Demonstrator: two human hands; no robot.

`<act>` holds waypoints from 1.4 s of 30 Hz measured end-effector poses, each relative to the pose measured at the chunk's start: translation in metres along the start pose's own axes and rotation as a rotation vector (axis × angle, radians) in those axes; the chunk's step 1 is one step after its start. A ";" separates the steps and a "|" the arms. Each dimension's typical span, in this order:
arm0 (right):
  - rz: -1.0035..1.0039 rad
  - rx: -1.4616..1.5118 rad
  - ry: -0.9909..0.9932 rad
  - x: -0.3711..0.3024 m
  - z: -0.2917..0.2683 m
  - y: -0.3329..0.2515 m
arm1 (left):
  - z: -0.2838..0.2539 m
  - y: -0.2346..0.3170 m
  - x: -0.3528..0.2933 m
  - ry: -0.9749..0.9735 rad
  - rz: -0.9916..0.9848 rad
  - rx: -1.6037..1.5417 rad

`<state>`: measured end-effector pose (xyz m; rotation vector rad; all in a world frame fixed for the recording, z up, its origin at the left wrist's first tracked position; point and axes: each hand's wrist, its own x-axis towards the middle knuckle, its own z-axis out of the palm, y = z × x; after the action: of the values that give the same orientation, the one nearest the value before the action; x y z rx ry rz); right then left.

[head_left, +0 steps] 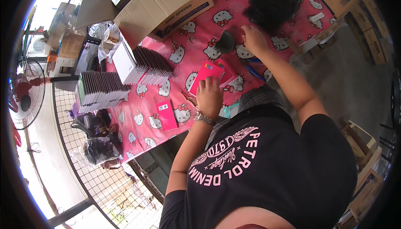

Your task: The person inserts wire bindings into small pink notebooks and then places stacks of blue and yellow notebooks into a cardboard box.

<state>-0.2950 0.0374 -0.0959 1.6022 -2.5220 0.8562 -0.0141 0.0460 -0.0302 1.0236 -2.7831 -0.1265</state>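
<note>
ideally, the left hand (209, 97) needed only light, even pressure, lying with fingers slightly spread on the pink booklets (206, 70) atop the patterned surface (148, 100). the right hand (255, 41) hung near the black heap (269, 9); whether it pinched anything, i couldn't tell.

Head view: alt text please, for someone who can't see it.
A person's left hand lies over a pink booklet on a pink tablecloth; the right hand is beside a pile of black items. To the left stand stacks of notebooks, with an open cardboard box behind.
</note>
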 end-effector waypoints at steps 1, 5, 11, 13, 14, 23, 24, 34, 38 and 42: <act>0.016 0.048 0.025 0.002 -0.007 -0.003 | 0.001 0.000 0.000 -0.054 0.010 0.023; -0.026 0.287 0.079 0.000 -0.046 -0.011 | 0.002 -0.011 -0.008 -0.148 0.132 0.029; -0.085 0.549 -0.012 -0.038 -0.064 -0.050 | -0.028 -0.044 0.007 -0.180 0.141 -0.429; -0.111 0.651 -0.041 -0.055 -0.053 -0.060 | -0.036 -0.049 0.011 -0.185 0.093 -0.522; -0.105 0.721 -0.055 -0.064 -0.046 -0.064 | -0.042 -0.051 0.013 -0.139 0.072 -0.501; 0.098 1.046 -0.548 -0.106 -0.042 -0.130 | -0.017 -0.035 0.024 0.227 0.037 -0.067; 0.026 1.003 -0.473 -0.099 -0.044 -0.124 | -0.018 -0.038 0.023 0.214 0.049 -0.081; -0.393 0.754 -0.181 -0.054 -0.063 -0.093 | -0.027 -0.030 0.016 0.198 0.134 -0.101; -0.426 0.763 -0.153 -0.058 -0.064 -0.097 | -0.028 -0.029 0.014 0.177 0.119 -0.104; -0.480 0.718 -0.158 -0.057 -0.064 -0.094 | -0.027 -0.028 0.011 0.168 0.107 -0.095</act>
<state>-0.2048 0.0843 -0.0190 2.3959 -1.8281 1.7147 0.0009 0.0171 -0.0064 0.8214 -2.6445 -0.1499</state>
